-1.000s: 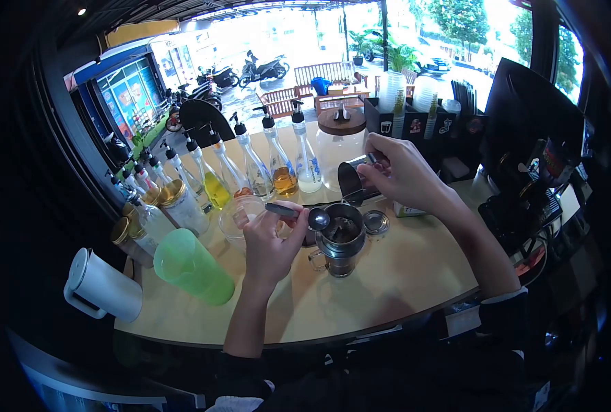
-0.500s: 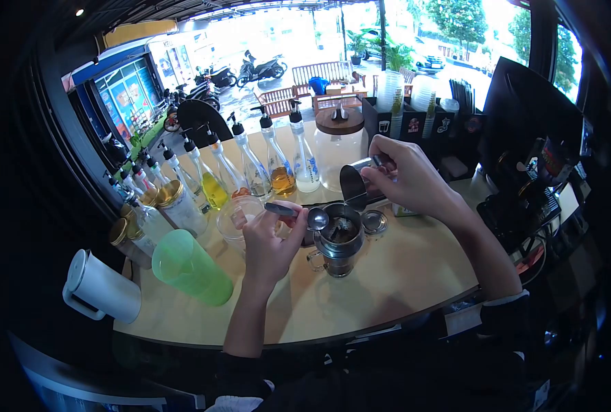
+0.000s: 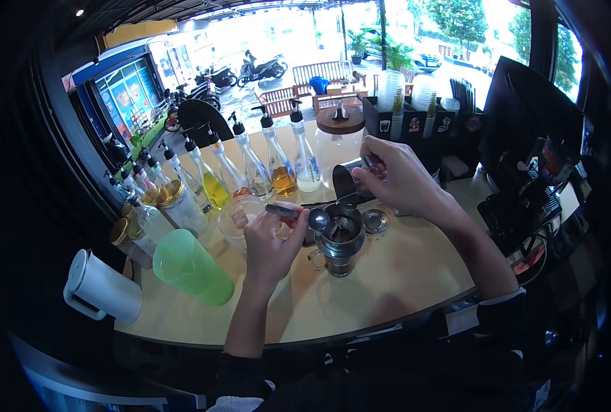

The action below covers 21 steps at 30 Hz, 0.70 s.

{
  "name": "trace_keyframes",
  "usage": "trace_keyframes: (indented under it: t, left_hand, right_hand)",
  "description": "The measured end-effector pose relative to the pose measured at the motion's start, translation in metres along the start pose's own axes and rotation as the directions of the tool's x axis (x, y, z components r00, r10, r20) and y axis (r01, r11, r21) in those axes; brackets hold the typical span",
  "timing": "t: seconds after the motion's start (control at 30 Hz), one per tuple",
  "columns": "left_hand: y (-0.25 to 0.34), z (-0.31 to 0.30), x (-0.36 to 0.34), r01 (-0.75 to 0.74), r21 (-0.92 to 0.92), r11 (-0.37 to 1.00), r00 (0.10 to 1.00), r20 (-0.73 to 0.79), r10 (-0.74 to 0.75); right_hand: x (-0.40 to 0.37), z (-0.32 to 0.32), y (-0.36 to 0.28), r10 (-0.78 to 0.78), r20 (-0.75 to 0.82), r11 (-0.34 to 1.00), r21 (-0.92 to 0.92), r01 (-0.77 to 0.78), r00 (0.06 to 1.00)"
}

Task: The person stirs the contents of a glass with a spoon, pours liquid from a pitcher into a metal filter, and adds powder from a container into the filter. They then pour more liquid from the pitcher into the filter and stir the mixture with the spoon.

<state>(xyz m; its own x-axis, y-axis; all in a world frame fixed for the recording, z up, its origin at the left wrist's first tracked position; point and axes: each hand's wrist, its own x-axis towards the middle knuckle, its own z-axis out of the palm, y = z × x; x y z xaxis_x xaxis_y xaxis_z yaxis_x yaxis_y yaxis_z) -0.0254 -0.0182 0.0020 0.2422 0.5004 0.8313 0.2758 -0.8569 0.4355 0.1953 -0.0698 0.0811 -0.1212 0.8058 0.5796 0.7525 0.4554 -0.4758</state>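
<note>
My left hand is closed round the handle of a metal spoon, its round bowl beside the rim of a metal drip coffee filter. The filter sits on a glass mug with a handle on its left. Dark contents with a pale patch show inside the filter. My right hand grips a dark metal pitcher, tipped with its mouth just above the filter's back edge. A thin stream seems to run from it. A round metal lid lies right of the filter.
Left of my left hand are a clear plastic container, a green pitcher and a white jug. Several pump bottles line the counter's back beside a large wood-lidded jar. A dark screen stands at right.
My right hand has shifted slightly left and down with the pitcher, bringing its mouth closer over the filter. My left hand and the spoon have barely moved.
</note>
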Motion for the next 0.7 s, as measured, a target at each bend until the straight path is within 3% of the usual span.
trace_keyframes:
  t: [0.17,0.7]
  left_hand:
    - [0.001,0.0,0.001,0.021,-0.01,1.0,1.0,0.011,-0.021]
    - [0.0,0.002,-0.001,0.093,-0.04,0.995,0.996,-0.002,-0.093]
  right_hand:
    - [-0.002,0.002,0.006,-0.078,-0.036,0.993,-0.088,0.074,0.996]
    - [-0.016,-0.014,-0.003,-0.024,-0.009,0.998,-0.051,0.024,1.0]
